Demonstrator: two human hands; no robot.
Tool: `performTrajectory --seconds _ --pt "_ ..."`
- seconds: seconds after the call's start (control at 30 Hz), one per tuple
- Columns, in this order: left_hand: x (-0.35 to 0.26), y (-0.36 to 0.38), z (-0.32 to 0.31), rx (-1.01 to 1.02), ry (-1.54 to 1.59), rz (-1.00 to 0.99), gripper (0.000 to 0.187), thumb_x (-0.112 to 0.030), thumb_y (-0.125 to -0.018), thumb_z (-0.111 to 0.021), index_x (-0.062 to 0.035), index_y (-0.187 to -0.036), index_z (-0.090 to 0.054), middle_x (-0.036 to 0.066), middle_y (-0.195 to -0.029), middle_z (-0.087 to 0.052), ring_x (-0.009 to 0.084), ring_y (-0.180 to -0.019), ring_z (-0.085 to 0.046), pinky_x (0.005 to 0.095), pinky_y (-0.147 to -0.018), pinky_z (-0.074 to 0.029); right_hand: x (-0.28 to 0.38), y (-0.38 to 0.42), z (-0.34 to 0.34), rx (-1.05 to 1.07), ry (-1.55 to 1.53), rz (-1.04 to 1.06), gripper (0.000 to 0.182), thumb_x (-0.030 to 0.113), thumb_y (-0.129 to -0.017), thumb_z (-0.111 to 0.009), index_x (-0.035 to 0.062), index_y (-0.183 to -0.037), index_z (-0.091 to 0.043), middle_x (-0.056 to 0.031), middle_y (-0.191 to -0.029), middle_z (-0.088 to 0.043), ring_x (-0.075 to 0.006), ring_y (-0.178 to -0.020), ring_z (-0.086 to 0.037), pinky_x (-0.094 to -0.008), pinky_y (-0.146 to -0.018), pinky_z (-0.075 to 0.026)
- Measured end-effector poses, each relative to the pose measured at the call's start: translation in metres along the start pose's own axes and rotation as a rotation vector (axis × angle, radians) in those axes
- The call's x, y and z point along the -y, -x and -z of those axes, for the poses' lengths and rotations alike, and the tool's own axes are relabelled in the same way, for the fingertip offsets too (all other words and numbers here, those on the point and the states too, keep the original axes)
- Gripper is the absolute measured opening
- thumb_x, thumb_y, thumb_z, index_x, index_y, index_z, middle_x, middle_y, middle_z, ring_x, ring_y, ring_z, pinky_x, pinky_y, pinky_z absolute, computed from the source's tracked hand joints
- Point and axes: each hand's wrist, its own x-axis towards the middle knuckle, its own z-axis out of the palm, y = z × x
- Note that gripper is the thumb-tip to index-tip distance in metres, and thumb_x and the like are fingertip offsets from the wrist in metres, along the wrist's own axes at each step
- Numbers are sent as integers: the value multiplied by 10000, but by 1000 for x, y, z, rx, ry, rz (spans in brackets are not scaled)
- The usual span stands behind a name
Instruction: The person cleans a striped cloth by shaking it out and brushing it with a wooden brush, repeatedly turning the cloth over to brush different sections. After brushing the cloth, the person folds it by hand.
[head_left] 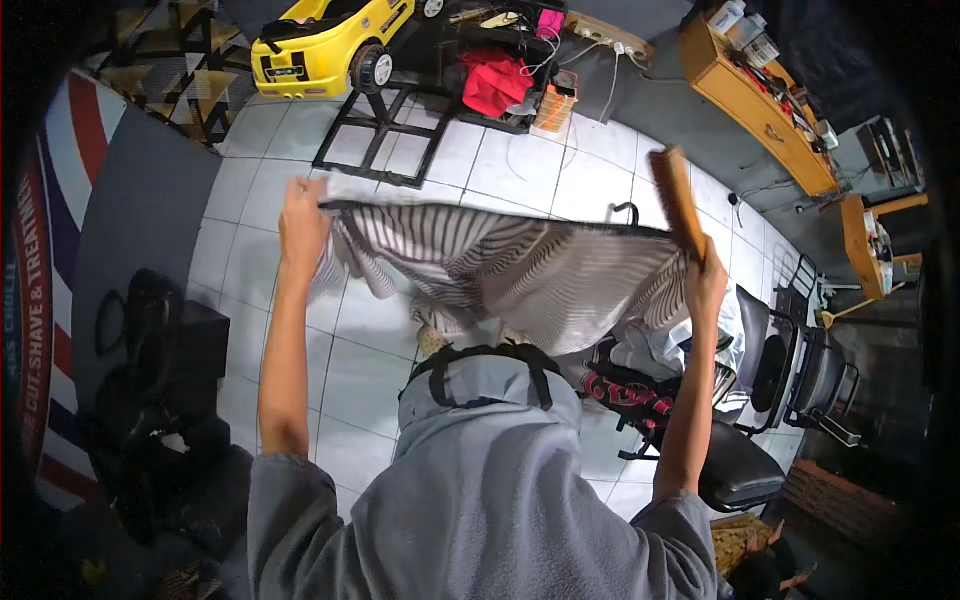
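Observation:
A striped barber cape (pixel 540 270) hangs stretched out in front of me, its dark edge running across between my two hands. My left hand (pixel 304 222) is closed on the cape's left corner. Closed as well, my right hand (pixel 706 278) grips the wooden handle of a neck brush (pixel 680 205), which points up with dark bristles along its left side. The cape's right end reaches that same hand and appears pinched in it. Folds of the cloth hide part of the tiled floor and most of my feet.
A black barber chair (pixel 745 470) stands close on my right. Ahead lie a black metal frame (pixel 390 135), a yellow toy car (pixel 330 45) and a red cloth (pixel 497 82). A wooden shelf (pixel 760 115) with bottles juts from the wall. Someone sits at lower right (pixel 760 560).

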Motion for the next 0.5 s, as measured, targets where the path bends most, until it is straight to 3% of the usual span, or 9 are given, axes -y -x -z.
performTrajectory --seconds 0.1,0.17,0.2,0.23,0.3,0.37,0.4,0.43,0.5 --pt "-36 -54 51 -326 58 -25 601 166 -585 -506 -97 -1118 -593 146 -1044 -494 337 -954 -541 375 -816 -443 3 -28 13 -356 -187 55 444 -8 -753 -449 38 -1188 -519 -223 -914 -615 -252 -814 -619 -351 -725 -459" --pt "-58 -78 90 -525 117 -40 645 200 -560 -482 -92 -1124 -598 127 -1092 -516 296 -1047 -528 337 -920 -414 42 -38 46 -630 -233 123 356 -18 -780 -420 14 -1103 -568 -79 -835 -617 -195 -777 -583 -304 -707 -455" --pt "-61 -86 110 -622 19 -240 624 197 -598 -511 -93 -1146 -584 119 -1132 -532 255 -1086 -520 310 -938 -412 52 -50 62 -743 -231 379 341 -19 -799 -404 1 -1092 -577 -62 -793 -581 -167 -672 -557 -250 -636 -446" --pt "-71 -88 120 -679 212 -238 554 169 -651 -558 -58 -1156 -563 116 -1147 -547 229 -1099 -516 315 -951 -404 46 -46 68 -612 -486 291 239 5 -817 -415 7 -1004 -564 -63 -776 -554 -142 -605 -512 -221 -563 -407" --pt "-89 -70 121 -568 766 -128 510 111 -680 -622 -22 -1165 -539 112 -1131 -554 229 -1085 -524 340 -948 -406 30 -37 68 -453 -1001 126 86 79 -853 -456 25 -852 -524 -61 -744 -505 -104 -502 -427 -176 -446 -327" --pt "-74 -44 101 -201 439 -305 535 -54 -689 -700 -1 -1186 -508 151 -1142 -568 262 -1068 -544 351 -901 -432 -6 -16 46 -46 -1150 48 251 298 -860 -517 53 -842 -465 -20 -754 -463 -102 -626 -459 -210 -538 -360" --pt "-30 -20 56 50 241 -211 600 -115 -654 -740 -64 -1206 -511 143 -1137 -587 290 -1020 -584 356 -858 -472 -30 0 23 58 -910 40 179 232 -856 -497 58 -889 -472 -10 -764 -448 -96 -659 -431 -234 -583 -365" --pt "-40 -1 45 432 232 -164 654 -201 -646 -766 -74 -1227 -494 154 -1123 -590 334 -1011 -572 360 -866 -463 -20 20 16 123 -734 -191 154 200 -849 -487 57 -902 -507 -5 -761 -443 -89 -655 -406 -234 -577 -352" --pt "4 64 -3 728 261 -222 638 -316 -620 -782 -108 -1178 -555 136 -1123 -594 330 -996 -578 379 -869 -458 -81 53 -17 582 -362 -200 202 209 -855 -497 28 -873 -584 2 -671 -481 -93 -631 -451 -264 -544 -375"
